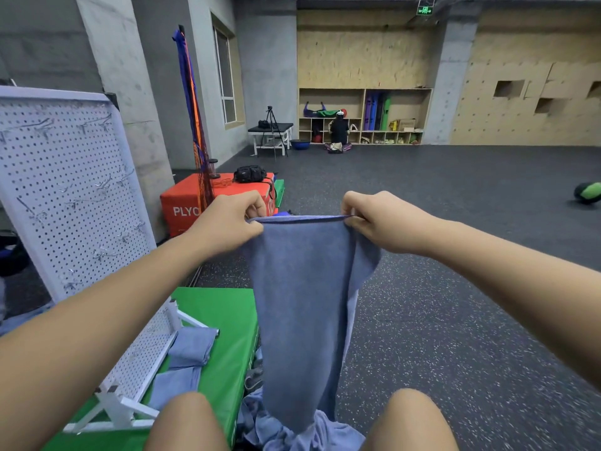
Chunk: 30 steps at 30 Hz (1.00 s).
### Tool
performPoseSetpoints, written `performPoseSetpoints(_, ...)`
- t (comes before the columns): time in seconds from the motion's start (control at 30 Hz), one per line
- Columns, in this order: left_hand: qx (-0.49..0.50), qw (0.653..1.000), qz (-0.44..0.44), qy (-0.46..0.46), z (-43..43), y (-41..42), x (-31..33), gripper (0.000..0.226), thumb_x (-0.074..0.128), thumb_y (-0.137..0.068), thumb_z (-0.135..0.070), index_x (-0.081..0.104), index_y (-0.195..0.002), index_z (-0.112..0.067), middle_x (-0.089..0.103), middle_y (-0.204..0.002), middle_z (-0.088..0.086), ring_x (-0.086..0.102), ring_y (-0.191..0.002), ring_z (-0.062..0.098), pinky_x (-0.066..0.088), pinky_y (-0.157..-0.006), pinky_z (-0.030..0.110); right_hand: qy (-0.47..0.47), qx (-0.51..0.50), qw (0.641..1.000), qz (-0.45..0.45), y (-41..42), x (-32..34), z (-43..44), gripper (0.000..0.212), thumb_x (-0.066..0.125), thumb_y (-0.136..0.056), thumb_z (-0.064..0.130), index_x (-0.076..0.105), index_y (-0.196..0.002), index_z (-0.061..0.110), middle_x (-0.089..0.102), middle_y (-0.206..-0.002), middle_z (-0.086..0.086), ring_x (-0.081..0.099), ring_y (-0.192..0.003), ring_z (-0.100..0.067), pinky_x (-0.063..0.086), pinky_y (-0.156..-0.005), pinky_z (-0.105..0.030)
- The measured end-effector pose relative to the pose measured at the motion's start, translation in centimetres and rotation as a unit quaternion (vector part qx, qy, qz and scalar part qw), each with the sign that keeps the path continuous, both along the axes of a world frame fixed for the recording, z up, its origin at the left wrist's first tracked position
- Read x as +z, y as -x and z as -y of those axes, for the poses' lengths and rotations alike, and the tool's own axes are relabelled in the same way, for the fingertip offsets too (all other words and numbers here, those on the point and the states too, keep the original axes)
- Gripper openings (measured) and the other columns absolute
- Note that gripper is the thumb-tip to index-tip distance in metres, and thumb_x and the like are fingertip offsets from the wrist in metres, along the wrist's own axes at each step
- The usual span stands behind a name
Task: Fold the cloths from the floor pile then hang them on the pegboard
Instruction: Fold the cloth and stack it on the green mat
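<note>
Left hand (227, 222) | right hand (380, 222) | both pinch cloth (299, 304) top corners | long axis vertical, hanging down

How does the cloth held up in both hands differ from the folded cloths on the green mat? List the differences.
The held cloth hangs down, pinched at its top corners by the left hand and right hand; the folded cloths lie flat on the green mat. The held cloth is spread long; the folded cloths are compact rectangles. Both are the same blue-grey fabric.
</note>
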<state>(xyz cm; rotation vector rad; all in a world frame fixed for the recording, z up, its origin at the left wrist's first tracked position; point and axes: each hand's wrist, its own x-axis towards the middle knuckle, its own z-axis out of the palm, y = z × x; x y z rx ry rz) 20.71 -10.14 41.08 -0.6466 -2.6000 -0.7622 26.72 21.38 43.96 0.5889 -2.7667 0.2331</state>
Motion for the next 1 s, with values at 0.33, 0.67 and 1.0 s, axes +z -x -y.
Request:
performPoseSetpoints(0.33, -0.092, 0.983, 0.095, -0.131, 2.4, 0.8, 0.4, 0.044, 0.061, -0.091, 0.014, 0.077, -0.113, -0.020, 0.077, -0.097, 0.002, 0.067, -0.085, 0.005, 0.052, -0.079, 0.018, -0.033, -0.021, 0.998, 0.042, 1.2, -0.7, -1.6, 0.005, 0.053, -0.108, 0.023, 0.055, -0.112, 0.022, 0.066, -0.106, -0.001, 0.061, -0.097, -0.028, 0.050, -0.081, -0.045)
performPoseSetpoints(0.67, -0.030, 0.979, 0.050, -0.196, 3.5, 3.0, -0.6, 0.011, 0.081, -0.093, -0.013, 0.083, -0.093, -0.023, 0.081, -0.091, -0.004, 0.067, -0.082, 0.004, 0.053, -0.087, 0.032, 0.040, -0.082, 0.995, 0.037, 2.3, -2.0, -3.5, 0.012, 0.058, -0.107, 0.031, 0.050, -0.101, 0.024, 0.064, -0.086, -0.002, 0.061, -0.079, -0.027, 0.049, -0.068, -0.042)
performPoseSetpoints(1.0, 0.029, 0.976, 0.026, -0.212, 4.0, 4.6, -1.4, 0.013, 0.085, -0.089, -0.040, 0.079, -0.089, -0.028, 0.078, -0.081, 0.000, 0.059, -0.068, 0.010, 0.048, -0.074, 0.034, 0.068, -0.108, 0.988, 0.085, 2.4, -2.2, -4.2, 0.011, 0.063, -0.104, 0.023, 0.060, -0.096, 0.016, 0.069, -0.087, -0.003, 0.066, -0.081, -0.028, 0.049, -0.065, -0.037)
